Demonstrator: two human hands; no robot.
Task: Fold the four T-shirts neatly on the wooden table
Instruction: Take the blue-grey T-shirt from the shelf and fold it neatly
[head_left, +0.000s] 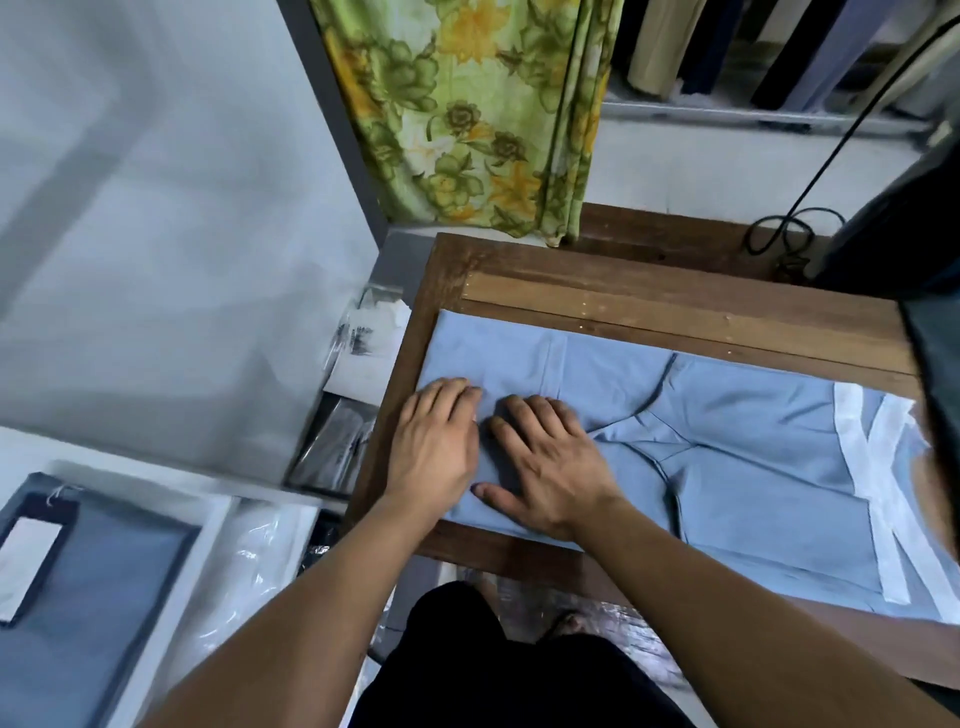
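Head camera looked down at the wooden table (675, 296). It was brown and hard, made of long boards, and it gave me a flat place for folding. Just past its far edge hung a green flowery curtain (467, 114), thin and wavy.

On the table lay the light blue T-shirt (753, 441), soft and smooth. It reached from the left edge across to the right side of the table. Its left part was doubled over into a flap with straight edges, and a curved fold ran through the middle. I think this was the smoothing step, with more folds to come on this shirt.

My left hand (434, 452) lay palm down on the left end of the shirt. My right hand (550, 467) lay flat just beside it. Both pressed on the cloth so the fold would lie flat and not spring up.

My fingers (524, 410) were straight. Those on the left hand were close together, and those on the right were a little spread, thumb out to the left. They pinched nothing.

Thin white strips (852, 441) crossed on the right part of the shirt. I could not tell what they were.
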